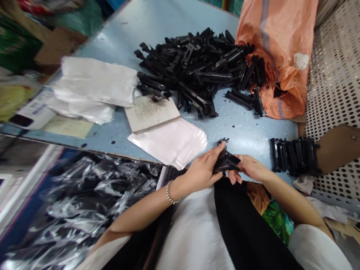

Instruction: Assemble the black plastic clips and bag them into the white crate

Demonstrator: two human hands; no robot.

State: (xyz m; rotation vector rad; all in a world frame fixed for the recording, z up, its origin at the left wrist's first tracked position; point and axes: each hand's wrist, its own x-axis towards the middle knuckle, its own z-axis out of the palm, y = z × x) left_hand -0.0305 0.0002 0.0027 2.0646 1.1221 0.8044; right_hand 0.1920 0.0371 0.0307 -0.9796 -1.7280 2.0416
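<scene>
At the table's front edge, my left hand (201,170) is closed on a black plastic part (226,162), with the index finger stretched along its top. The fingers of my right hand (249,168) close on the right end of the same part; some fingertips are hidden beneath it. Just left of my left hand lies a fanned stack of clear plastic bags (168,140). Beyond my hands rises a large heap of similar black parts (194,69). Off to the right, several black parts (294,155) stand side by side in a row.
An orange woven sack (281,48) spills black parts at the back right, beside a perforated metal panel (334,82). White folded bags (95,82) and a cardboard piece (153,110) lie on the blue table (120,37). Bagged black parts (90,202) fill a container below left.
</scene>
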